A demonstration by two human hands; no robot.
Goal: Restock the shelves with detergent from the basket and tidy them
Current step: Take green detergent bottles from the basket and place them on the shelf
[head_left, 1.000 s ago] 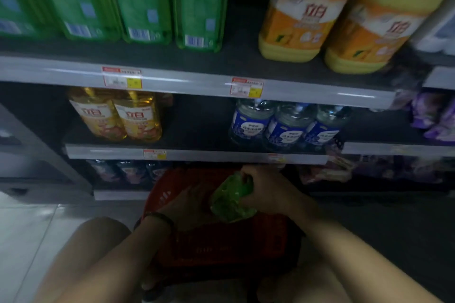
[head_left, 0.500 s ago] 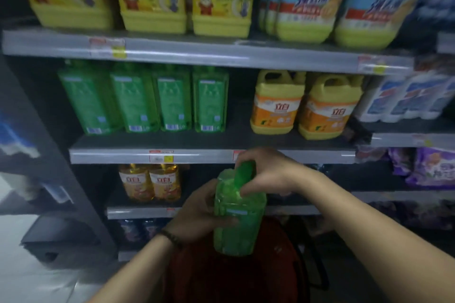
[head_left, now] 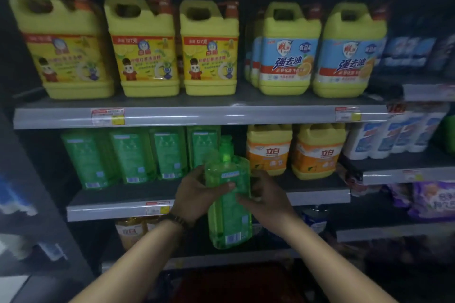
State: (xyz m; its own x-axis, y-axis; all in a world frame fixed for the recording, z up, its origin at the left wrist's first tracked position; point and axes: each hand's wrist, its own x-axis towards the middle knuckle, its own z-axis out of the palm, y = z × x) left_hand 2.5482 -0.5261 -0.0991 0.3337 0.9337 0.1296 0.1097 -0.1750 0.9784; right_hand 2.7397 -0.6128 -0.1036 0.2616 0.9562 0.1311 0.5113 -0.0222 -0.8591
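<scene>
Both hands (head_left: 204,194) clamp a green bottle (head_left: 229,206) mid-frame (not shelved yet); the gap (head_left: 234,138) beside the green row (head_left: 138,155) awaits.

**Gap on the green shelf, and what crowds it**

Between the row of green detergent bottles (head_left: 138,155) and the orange jugs (head_left: 293,150) I see a dark slot on the middle shelf (head_left: 118,206), partly covered by the green bottle (head_left: 229,199) I hold upright with both hands. The shelf (head_left: 197,117) above hangs low over that slot. Bare shelf board lies free in front of the orange jugs.
</scene>
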